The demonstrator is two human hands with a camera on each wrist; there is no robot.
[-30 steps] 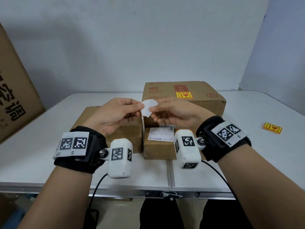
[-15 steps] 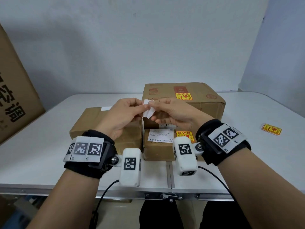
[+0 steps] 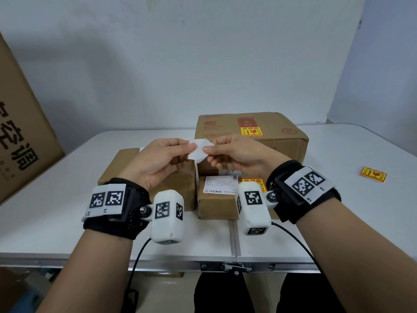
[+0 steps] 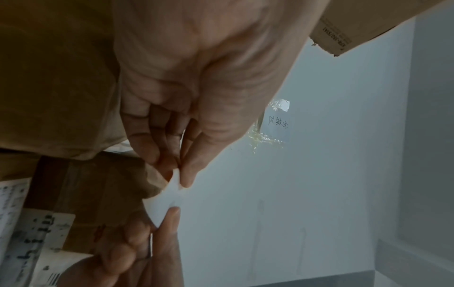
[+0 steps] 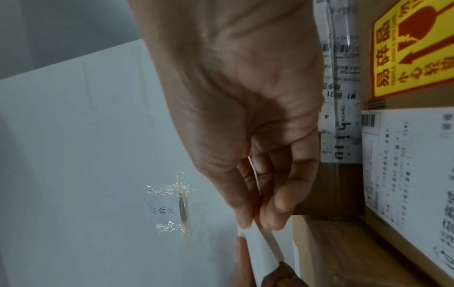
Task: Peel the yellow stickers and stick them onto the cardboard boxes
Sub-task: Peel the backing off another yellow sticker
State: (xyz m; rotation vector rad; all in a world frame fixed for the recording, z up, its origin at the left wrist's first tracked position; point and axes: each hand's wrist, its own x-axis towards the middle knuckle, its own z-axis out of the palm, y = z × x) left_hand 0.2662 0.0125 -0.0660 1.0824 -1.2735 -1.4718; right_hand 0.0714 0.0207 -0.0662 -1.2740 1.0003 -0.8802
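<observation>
- Currently your left hand (image 3: 161, 158) and right hand (image 3: 237, 152) are raised together above the cardboard boxes (image 3: 250, 134) on the desk (image 3: 361, 199).
- Both hands' fingers (image 4: 189, 174) pinch one white-backed sticker (image 3: 199, 150) between them.

— Sticker (image 3: 200, 150)? 
— White back showing, tilted, held above the boxes. 
— Boxes? 
— Large box (image 3: 250, 134) at rear, yellow label on top. Small box (image 3: 216, 199) in front, white label and yellow label. Left box (image 3: 117, 166) beside it. 
— Spares? 
— Yellow stack (image 3: 372, 174) flat, far right.
</observation>
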